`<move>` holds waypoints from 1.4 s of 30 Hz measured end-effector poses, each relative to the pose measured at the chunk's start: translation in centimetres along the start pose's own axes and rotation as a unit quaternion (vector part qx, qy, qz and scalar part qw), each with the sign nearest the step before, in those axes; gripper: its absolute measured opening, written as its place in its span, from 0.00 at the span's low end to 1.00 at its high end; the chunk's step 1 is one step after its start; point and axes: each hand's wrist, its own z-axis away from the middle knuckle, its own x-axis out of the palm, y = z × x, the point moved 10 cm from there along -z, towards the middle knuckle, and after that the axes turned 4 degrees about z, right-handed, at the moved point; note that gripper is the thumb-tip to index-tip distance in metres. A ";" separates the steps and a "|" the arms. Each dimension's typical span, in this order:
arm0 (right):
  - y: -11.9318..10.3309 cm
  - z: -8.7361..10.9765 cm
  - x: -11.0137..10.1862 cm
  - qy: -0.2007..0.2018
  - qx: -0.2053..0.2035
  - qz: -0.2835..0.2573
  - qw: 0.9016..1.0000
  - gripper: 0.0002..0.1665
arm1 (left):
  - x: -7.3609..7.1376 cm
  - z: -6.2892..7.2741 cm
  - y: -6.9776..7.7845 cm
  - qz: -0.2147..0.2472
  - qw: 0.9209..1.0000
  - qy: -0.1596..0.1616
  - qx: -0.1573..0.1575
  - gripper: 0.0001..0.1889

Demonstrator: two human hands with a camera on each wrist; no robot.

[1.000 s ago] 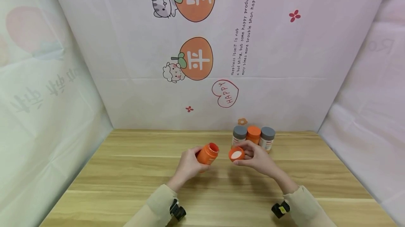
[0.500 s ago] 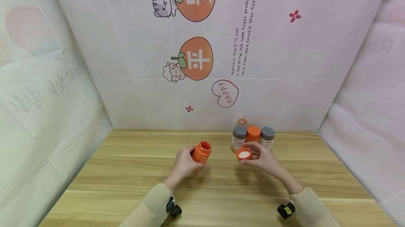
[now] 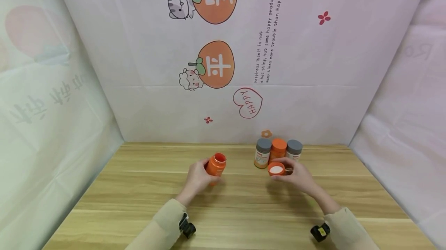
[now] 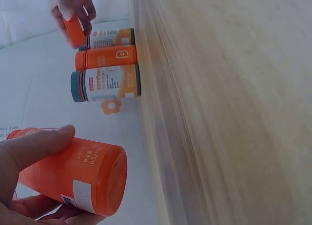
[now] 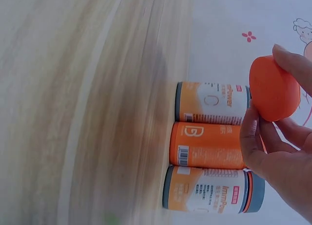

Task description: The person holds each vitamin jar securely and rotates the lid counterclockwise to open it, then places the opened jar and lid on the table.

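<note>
My left hand (image 3: 199, 177) grips an orange bottle (image 3: 216, 166) whose mouth is uncovered and tips slightly right. In the left wrist view the bottle's base (image 4: 114, 181) hangs apart from the wooden table, thumb on one side and fingers on the other. My right hand (image 3: 296, 174) pinches an orange cap (image 3: 276, 169) by its edge, its white inner face turned up. The right wrist view shows the cap's outer top (image 5: 273, 88) between thumb and fingers. Behind that hand stand a grey-capped bottle (image 3: 263, 153), an orange bottle (image 3: 278, 150) and another grey-capped bottle (image 3: 294, 148), side by side.
The wooden table (image 3: 237, 219) runs back to a white printed cloth wall (image 3: 156, 107). White cloth (image 3: 400, 126) also hangs along both sides. A black wrist camera (image 3: 187, 227) sits at the left cuff, a second camera (image 3: 319, 232) at the right.
My hands have moved apart: the left carries the open bottle leftward and more upright, the right carries the cap rightward, in front of the standing bottles.
</note>
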 end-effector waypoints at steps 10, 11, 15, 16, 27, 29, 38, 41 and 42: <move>1.2 0.0 -1.1 0.021 0.012 0.033 0.999 0.33 | -1.0 -0.4 -1.0 0.004 1.000 0.016 -0.022 0.27; 1.3 0.0 -1.2 0.021 0.012 0.033 0.999 0.33 | -1.1 -0.4 -1.1 0.004 1.000 0.017 -0.023 0.28; 1.6 0.1 -1.7 0.021 0.015 0.033 0.999 0.33 | -1.6 -0.6 -1.5 0.004 0.999 0.026 -0.025 0.28; 1.7 0.1 -1.8 0.021 0.015 0.033 0.999 0.32 | -1.8 -0.6 -1.6 0.002 0.999 0.029 -0.026 0.28; 3.0 0.4 -3.1 0.045 0.033 0.049 0.997 0.32 | -3.1 -0.9 -2.8 -0.014 0.998 0.046 -0.052 0.28; 3.4 0.4 -3.4 0.046 0.035 0.056 0.997 0.32 | -3.2 -0.9 -3.1 -0.013 0.997 0.048 -0.058 0.29; 4.3 0.7 -4.3 0.051 0.028 0.074 0.996 0.33 | -3.9 -1.2 -4.1 -0.014 0.996 0.058 -0.066 0.30; 4.6 0.7 -4.6 0.051 0.027 0.074 0.996 0.33 | -4.1 -1.3 -4.5 -0.012 0.996 0.059 -0.071 0.30; 4.8 0.7 -4.7 0.053 0.027 0.072 0.996 0.33 | -4.1 -1.3 -4.6 -0.010 0.996 0.058 -0.074 0.30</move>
